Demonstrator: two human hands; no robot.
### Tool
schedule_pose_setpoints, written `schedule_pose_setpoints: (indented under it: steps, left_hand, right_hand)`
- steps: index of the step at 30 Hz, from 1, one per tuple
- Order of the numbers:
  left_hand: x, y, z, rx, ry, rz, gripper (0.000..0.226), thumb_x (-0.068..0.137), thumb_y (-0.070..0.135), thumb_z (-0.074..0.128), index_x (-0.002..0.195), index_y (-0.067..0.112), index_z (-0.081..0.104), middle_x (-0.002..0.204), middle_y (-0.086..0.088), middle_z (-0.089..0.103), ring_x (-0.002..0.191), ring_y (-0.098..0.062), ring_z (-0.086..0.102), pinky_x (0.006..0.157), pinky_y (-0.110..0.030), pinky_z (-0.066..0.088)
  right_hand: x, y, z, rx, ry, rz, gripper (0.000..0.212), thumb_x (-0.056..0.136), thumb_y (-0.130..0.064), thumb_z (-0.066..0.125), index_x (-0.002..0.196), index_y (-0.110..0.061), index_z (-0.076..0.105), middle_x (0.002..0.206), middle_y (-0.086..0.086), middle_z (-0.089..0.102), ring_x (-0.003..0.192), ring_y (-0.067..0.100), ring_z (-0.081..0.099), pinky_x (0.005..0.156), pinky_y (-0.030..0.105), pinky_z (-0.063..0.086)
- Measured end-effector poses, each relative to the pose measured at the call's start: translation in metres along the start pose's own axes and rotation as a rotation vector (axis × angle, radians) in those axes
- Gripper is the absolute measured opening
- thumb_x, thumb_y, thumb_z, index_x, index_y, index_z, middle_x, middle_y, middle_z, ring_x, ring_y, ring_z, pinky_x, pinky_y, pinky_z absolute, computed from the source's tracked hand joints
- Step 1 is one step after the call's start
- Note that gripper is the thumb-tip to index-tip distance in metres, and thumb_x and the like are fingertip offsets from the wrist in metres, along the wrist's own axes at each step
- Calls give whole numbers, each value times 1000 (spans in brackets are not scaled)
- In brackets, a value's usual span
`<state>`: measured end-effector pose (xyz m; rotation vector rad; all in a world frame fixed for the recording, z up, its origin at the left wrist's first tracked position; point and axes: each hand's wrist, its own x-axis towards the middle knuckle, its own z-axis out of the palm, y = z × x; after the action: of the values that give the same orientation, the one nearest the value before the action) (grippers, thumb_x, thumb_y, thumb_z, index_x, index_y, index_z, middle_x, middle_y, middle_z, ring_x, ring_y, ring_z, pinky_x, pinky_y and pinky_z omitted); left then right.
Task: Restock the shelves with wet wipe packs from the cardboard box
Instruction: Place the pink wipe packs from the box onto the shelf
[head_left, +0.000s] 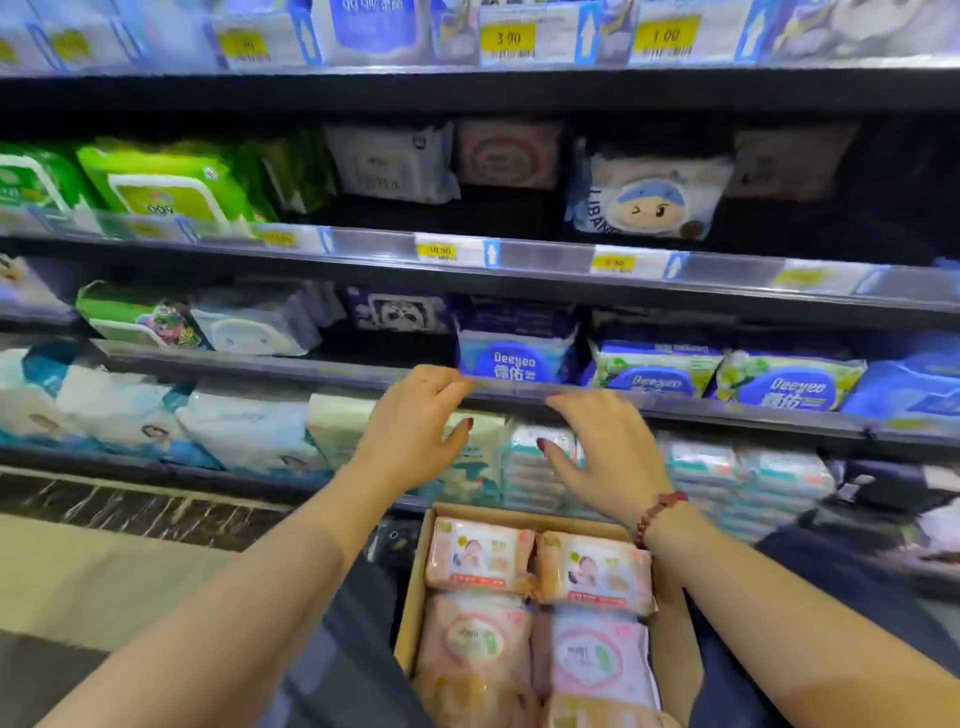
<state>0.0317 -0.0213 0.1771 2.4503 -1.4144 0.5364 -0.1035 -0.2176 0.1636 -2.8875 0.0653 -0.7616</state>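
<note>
A cardboard box (415, 587) sits low in front of me, filled with pink wet wipe packs (478, 556). Both of my hands reach out above it toward the shelves and hold nothing. My left hand (415, 421) hovers with relaxed fingers at the edge of the shelf (675, 408) that carries the blue Deeyeo packs (511, 358). My right hand (602, 447), with a red bead bracelet on the wrist, is spread in front of a white stack of packs (535, 462) on the bottom shelf.
Shelves stacked with wipe packs fill the view: green packs (166, 182) upper left, a cartoon-face pack (649, 200) upper right, white packs (244, 426) lower left. Price tags (436, 251) line the rails. Marbled floor (130, 509) lies at the left.
</note>
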Motion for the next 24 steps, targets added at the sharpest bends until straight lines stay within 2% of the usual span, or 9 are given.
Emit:
schedule_pose_setpoints:
  steps: [4,11,16,19,21,24]
  left_hand:
    - [-37,1,46,-71,-143,-118,46,82,25,70,124,10,61,122,-11,62,113,-33,57,84,-44,54]
    - [-87,0,120,-172,-335,-258,42,80,29,65,116,7,63,114,-12,63,107,-35,56,79,-41,53]
    - [-111,5,174,-300,-460,-529,56,84,43,55,132,15,53,138,-9,50,129,-29,41,95,-40,44]
    - [-123,7,207,-380,-504,-684,54,83,35,66,132,17,52,146,-13,41,127,-31,42,96,-40,44]
    - [-128,10,225,-422,-507,-741,51,78,32,68,125,16,57,152,-9,33,122,-30,49,88,-32,44]
    - [-137,15,250,-525,-456,-836,49,78,17,74,122,6,58,158,-6,20,113,-28,58,69,-1,37]
  right_hand:
    - [-35,7,42,64,-116,73,41,76,-34,61,112,-14,63,100,4,67,93,31,60,76,41,52]
    - [-82,30,108,119,-363,271,42,83,-35,60,120,-15,60,112,8,63,108,33,55,88,43,46]
    - [-118,58,148,197,-488,486,45,83,-34,64,125,-17,57,121,7,61,116,29,53,93,40,45]
    - [-132,73,171,241,-559,630,49,84,-32,64,129,-15,53,128,11,55,120,31,49,97,39,42]
    - [-143,83,185,236,-612,687,52,85,-30,64,132,-15,50,129,13,54,122,32,46,100,37,37]
    - [-163,96,201,230,-698,830,57,84,-32,63,137,-22,45,131,15,49,120,34,46,99,37,39]
